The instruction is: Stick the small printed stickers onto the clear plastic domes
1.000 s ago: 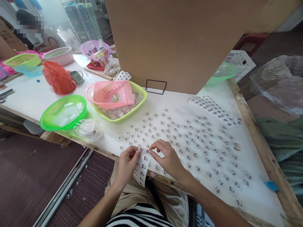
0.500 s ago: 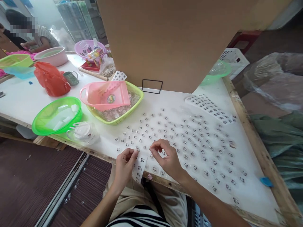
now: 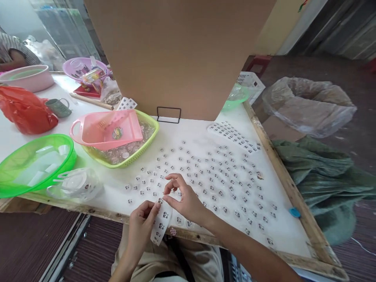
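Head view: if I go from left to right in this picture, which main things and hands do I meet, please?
Red bag, mug, pink tray, left hand, sticker strip, right hand, sticker sheet, blue disc.

The white, wood-edged counter (image 3: 293, 235) carries a yellow basket (image 3: 138, 151), with a green basin (image 3: 73, 156), mug (image 3: 60, 108) and red bag (image 3: 28, 111) to its left, a clear bag (image 3: 78, 186) at its front left, a wire stand (image 3: 169, 122) just beyond its right corner, and, to its right, scattered panda discs (image 3: 221, 193), a sticker sheet (image 3: 232, 136) and a blue cap (image 3: 294, 212).
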`<state>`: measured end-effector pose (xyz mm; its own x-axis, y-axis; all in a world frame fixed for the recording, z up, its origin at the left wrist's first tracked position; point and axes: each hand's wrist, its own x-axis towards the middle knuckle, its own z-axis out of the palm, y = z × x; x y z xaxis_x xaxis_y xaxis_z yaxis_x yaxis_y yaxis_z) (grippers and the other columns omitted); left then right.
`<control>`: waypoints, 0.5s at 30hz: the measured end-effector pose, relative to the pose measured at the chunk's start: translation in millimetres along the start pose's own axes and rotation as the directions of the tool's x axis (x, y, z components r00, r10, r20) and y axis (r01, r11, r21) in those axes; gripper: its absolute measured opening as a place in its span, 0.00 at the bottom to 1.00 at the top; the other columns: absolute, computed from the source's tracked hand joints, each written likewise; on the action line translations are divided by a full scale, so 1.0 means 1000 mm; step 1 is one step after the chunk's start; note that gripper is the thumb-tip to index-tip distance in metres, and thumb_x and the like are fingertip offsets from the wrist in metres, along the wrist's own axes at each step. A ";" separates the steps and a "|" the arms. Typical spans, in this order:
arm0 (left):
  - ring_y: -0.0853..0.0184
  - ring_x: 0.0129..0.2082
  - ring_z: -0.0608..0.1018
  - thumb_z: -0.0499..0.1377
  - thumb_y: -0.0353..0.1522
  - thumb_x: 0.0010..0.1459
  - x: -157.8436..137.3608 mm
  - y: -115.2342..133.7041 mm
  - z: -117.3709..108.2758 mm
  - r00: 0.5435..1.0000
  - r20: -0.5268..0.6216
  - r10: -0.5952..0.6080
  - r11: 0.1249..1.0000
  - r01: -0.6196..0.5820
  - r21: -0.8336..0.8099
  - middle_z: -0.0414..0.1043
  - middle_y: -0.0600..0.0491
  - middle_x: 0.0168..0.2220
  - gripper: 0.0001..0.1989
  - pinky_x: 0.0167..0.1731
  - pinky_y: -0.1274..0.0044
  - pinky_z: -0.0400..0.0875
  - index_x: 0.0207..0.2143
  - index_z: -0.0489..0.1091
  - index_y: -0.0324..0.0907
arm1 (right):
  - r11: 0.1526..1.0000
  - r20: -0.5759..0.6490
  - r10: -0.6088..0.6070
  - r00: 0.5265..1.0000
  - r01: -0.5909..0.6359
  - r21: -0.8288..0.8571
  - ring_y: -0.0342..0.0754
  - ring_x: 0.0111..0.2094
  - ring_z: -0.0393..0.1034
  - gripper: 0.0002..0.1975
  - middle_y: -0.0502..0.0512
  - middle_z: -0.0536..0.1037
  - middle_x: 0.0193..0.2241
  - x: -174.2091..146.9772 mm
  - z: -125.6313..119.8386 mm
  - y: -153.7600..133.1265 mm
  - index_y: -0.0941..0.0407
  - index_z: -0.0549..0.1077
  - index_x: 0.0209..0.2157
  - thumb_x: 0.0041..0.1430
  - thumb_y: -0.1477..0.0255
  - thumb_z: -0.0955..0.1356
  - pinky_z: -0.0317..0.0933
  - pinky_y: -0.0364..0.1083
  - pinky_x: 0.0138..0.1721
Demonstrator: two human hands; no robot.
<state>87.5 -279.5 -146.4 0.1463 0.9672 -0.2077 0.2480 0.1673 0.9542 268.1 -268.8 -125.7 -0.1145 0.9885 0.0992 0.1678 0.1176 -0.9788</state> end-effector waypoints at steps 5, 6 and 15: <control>0.72 0.20 0.60 0.61 0.51 0.55 -0.001 0.004 0.000 1.000 0.002 0.013 1.000 -0.013 0.018 0.62 0.57 0.20 0.24 0.20 0.82 0.54 0.24 0.70 0.38 | 0.999 0.041 0.035 0.999 -0.036 0.032 0.47 0.36 0.71 0.24 0.46 0.76 0.32 0.001 0.003 0.004 0.49 0.60 0.50 0.55 0.74 0.71 0.61 0.52 0.46; 0.72 0.20 0.60 0.61 0.51 0.55 -0.001 0.005 0.000 1.000 0.004 0.013 1.000 -0.014 0.024 0.62 0.57 0.19 0.24 0.19 0.82 0.54 0.23 0.70 0.38 | 0.999 0.030 0.016 0.999 -0.018 0.045 0.47 0.35 0.71 0.22 0.46 0.76 0.31 0.000 0.005 0.003 0.49 0.61 0.50 0.56 0.74 0.70 0.62 0.52 0.45; 0.72 0.21 0.59 0.61 0.50 0.57 -0.001 -0.005 -0.012 1.000 -0.001 0.017 0.999 -0.017 0.031 0.59 0.57 0.19 0.23 0.20 0.82 0.53 0.24 0.70 0.39 | 0.984 -0.457 -0.159 0.875 0.179 0.002 0.48 0.36 0.71 0.22 0.49 0.74 0.32 0.042 -0.081 0.013 0.49 0.57 0.52 0.59 0.69 0.68 0.65 0.51 0.44</control>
<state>74.4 -279.0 -148.2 0.1491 0.9701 -0.1914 0.2749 0.1453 0.9504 345.0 -217.7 -119.1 0.3207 0.8901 0.3240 0.1426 0.2928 -0.9455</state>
